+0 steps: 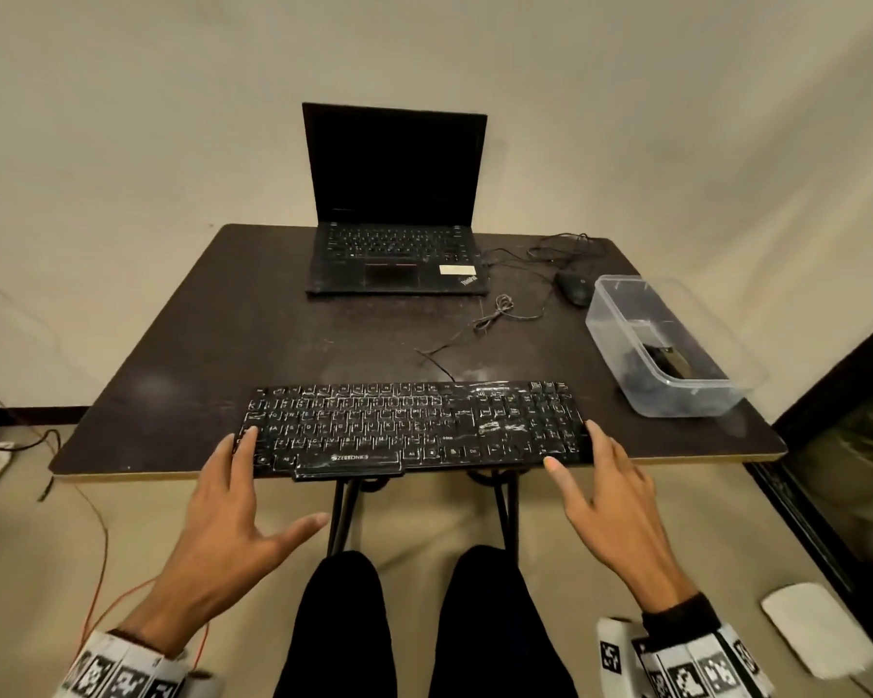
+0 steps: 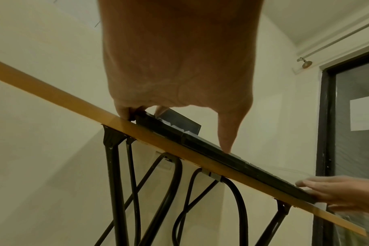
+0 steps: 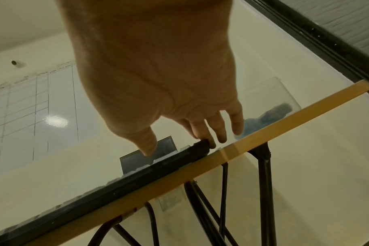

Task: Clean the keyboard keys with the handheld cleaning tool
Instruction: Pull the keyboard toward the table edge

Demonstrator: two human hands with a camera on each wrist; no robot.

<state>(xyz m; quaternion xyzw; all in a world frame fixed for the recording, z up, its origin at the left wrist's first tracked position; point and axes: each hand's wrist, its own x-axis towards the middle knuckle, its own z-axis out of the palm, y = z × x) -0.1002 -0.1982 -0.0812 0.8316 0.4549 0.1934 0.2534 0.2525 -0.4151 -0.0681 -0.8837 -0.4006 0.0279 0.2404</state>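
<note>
A black keyboard with worn white legends lies along the table's front edge, its front jutting slightly over the rim. My left hand touches its left end with straight fingers and a spread thumb. At the right end my right hand does the same, and neither hand holds anything. From below, the left wrist view shows the left hand at the keyboard. In the right wrist view, the right hand meets the keyboard corner. A dark, brush-like tool lies in the clear container.
On the dark table, an open black laptop stands at the back. A black mouse and loose cables lie right of it. The container sits near the right edge. My knees are under the table by its black legs.
</note>
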